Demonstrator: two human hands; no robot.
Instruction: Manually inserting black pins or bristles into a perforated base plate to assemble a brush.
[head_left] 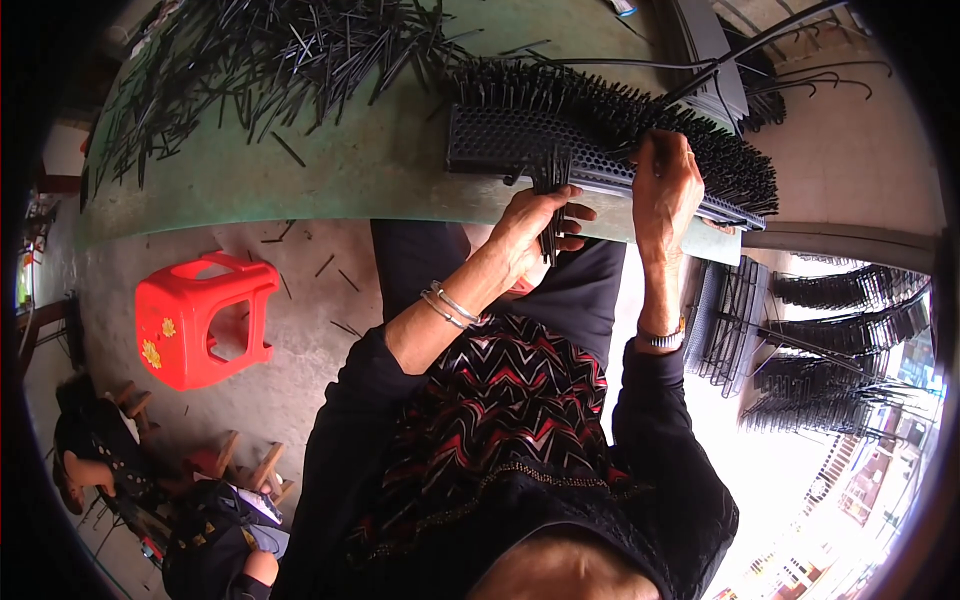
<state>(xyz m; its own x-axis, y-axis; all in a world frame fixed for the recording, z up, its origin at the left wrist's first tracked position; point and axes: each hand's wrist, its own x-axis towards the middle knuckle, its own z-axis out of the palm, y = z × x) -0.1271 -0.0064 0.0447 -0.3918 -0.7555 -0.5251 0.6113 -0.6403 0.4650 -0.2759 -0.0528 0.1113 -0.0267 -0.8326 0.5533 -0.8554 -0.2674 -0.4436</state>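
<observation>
A long black perforated rack [500, 142] lies along the near edge of the green table, with many short black sticks [700, 135] standing in its far rows of holes. My left hand [530, 222] is closed round a bundle of thin black sticks [551, 178], held upright in front of the rack's near side. Above the rack's right half, my right hand [668, 190] is pinched with its fingertips down by the holes. Whatever is between those fingertips is hidden by the hand.
Loose black sticks [300, 50] are heaped on the green table [350, 180] at the far left. A red plastic stool [205, 320] stands on the floor left. Filled black racks [850, 330] are on the right, and bent black rods [820, 75] stick out far right. People [215, 530] sit lower left.
</observation>
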